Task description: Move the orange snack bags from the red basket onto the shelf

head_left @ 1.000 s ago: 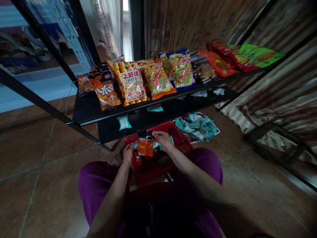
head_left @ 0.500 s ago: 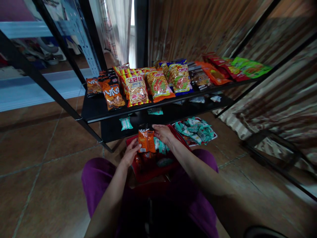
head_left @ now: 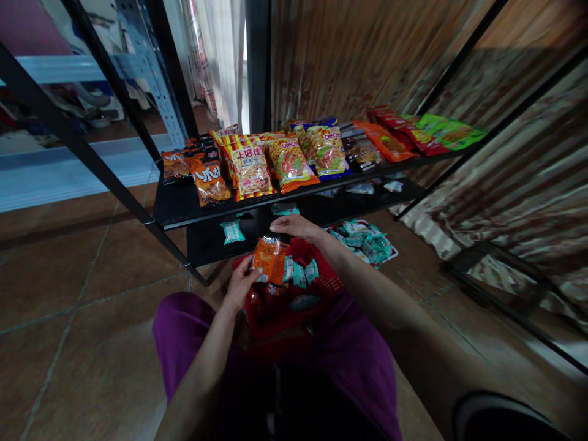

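My left hand (head_left: 243, 280) grips an orange snack bag (head_left: 266, 258) by its lower left side, with the thumb on the front. The bag is tilted over a red basket (head_left: 328, 266). Just above and right of the bag is my right hand (head_left: 297, 227), fingers stretched out to the left, apart from the bag. Inside the basket lie more orange bags (head_left: 277, 290) and several small teal packets (head_left: 298, 274). In front of my hands, the lower black shelf (head_left: 206, 242) carries a teal packet (head_left: 233, 231) and another teal packet (head_left: 285, 209) further back.
The upper shelf (head_left: 184, 214) bears a row of snack bags, among them orange-black bags (head_left: 209, 177), a yellow-red bag (head_left: 250, 168) and green bags (head_left: 452, 131). A tray of teal packets (head_left: 367, 242) stands right of the basket. A black metal frame (head_left: 500, 275) lies on the right.
My right hand has come off the bag's upper right edge and moved up and left. The orange bag has tilted in my left hand. The view has shifted slightly.
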A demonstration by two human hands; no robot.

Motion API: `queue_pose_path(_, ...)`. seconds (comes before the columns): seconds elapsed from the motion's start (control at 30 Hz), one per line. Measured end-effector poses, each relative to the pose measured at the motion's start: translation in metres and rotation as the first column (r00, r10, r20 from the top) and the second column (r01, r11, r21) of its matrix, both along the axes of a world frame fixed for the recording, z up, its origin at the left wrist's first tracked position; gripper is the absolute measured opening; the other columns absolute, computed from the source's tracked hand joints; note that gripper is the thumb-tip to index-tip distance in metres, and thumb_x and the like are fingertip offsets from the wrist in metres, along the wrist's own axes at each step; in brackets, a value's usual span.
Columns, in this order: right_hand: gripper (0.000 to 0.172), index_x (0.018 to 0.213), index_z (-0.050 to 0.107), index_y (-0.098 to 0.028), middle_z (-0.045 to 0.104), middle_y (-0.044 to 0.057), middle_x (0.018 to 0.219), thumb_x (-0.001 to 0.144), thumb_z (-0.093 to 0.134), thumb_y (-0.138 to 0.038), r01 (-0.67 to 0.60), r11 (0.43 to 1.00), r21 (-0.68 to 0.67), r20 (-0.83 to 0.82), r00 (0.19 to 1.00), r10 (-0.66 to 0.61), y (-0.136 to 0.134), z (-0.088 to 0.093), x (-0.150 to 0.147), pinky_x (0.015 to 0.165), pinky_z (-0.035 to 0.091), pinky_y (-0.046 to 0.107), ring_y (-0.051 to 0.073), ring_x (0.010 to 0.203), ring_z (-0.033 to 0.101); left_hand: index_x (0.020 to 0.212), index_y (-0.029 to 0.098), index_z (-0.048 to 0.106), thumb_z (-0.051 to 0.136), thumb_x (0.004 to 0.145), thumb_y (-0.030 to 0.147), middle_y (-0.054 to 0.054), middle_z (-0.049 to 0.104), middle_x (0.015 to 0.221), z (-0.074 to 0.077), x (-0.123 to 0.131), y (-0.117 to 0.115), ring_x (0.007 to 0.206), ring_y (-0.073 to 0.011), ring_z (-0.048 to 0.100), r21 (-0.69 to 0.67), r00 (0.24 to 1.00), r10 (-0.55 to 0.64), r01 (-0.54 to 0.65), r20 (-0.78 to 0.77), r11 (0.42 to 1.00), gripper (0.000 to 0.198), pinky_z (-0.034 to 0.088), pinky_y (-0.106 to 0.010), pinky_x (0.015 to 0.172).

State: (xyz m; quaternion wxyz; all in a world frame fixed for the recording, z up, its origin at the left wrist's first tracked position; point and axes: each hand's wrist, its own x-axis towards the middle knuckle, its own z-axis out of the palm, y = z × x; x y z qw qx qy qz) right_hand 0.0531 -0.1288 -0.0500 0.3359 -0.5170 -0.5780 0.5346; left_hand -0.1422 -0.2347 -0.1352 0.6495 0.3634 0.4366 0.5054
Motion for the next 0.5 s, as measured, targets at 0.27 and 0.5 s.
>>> queue_pose_path(0.27,0.024,0.077,0.074,-0.019,0.07,-0.002,0.071,0.056,0.081,-0.029,-0.21,0.976,-0.055,0.043,0.976,0.212,0.01,0.024,-0.001,0.068,0.045,0.024,0.011,0.065,0.059,0.116,0.018,0.062,0.076,0.064,0.03,-0.008,0.066,0.115,0.01,-0.006,0.001,0.102,-0.0219,0.061,0.103,0.998,-0.001,0.008,-0.066,0.995,0.055,0.046,-0.033,0.09)
queue_pose_path(0.5,0.013,0.064,0.066,-0.016,0.063,-0.004,0.058,0.058,0.076,-0.024,-0.016,0.998,0.066,-0.026,1.0,0.017,0.015,0.014,-0.018,0.058,0.041,0.021,0.008,0.056,0.052,0.115,0.02,0.063,0.075,0.067,0.031,-0.007,0.065,0.117,0.011,-0.005,-0.006,0.103,-0.0208,0.06,0.111,0.997,0.064,-0.06,-0.03,0.992,0.05,0.045,-0.033,0.093)
